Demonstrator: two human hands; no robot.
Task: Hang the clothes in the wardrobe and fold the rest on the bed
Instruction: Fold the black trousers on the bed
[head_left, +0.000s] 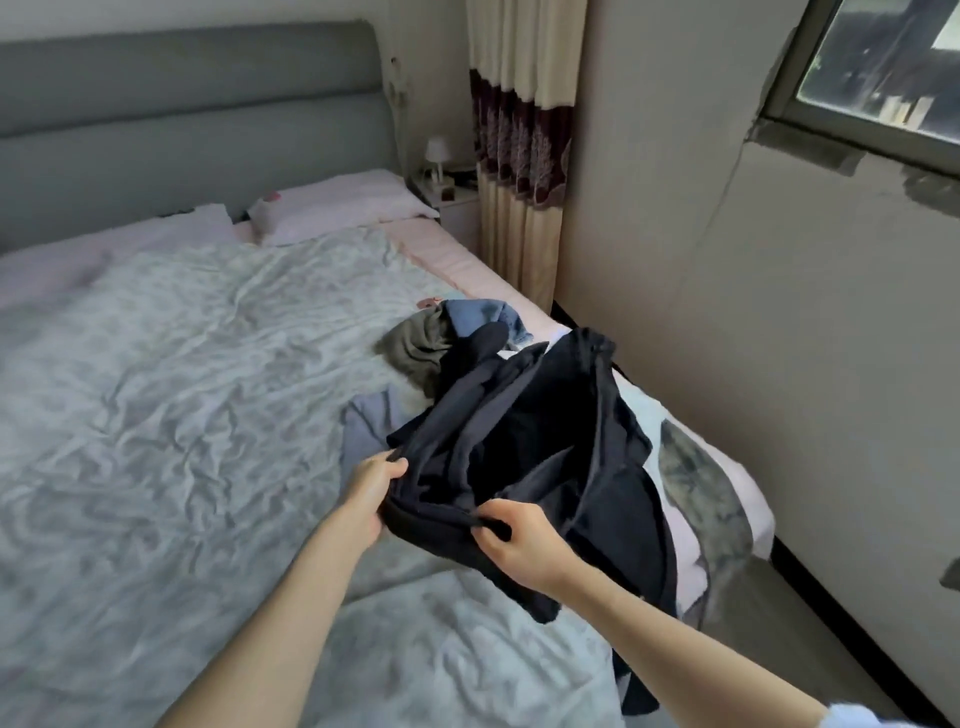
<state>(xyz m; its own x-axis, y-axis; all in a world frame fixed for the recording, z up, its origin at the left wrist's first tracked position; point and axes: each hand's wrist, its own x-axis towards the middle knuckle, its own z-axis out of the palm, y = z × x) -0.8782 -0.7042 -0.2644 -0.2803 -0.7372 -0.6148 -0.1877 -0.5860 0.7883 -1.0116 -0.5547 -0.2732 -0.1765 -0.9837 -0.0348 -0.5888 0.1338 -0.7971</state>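
Between your 2 hands, a dark navy garment (530, 447) hangs bunched over the bed (182, 389) edge. Your left hand (371, 491) pinches one hem corner, your right hand (524, 545) curls round the thick edge. Soft, limp, light; judged likely to sag, so grip shoulders or waistband. More clothes (441, 343) lie beyond your fingertips.

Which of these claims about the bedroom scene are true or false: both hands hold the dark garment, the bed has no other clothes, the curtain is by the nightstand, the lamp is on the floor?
1. Both the left hand and right hand grip the dark garment. True.
2. No other clothes lie on the bed. False: an olive garment and a blue garment lie there.
3. A curtain hangs beside the nightstand. True.
4. The small lamp stands on the floor. False: it stands on the nightstand.
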